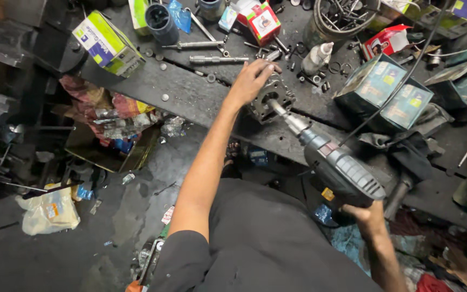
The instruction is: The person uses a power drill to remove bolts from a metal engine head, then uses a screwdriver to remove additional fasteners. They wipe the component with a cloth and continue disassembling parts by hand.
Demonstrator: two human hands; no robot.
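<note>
Left hand, fingers curled, grips metal part on bench; right hand, at 5 o'clock, fingers wrapped round drill.

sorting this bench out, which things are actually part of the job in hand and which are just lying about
In use:
- left hand steadying the round metal part
- right hand holding the power drill, its bit in the part

Lying about:
- green cartons
- red box
- white bottle
- loose long sockets
- tub of rods
</note>
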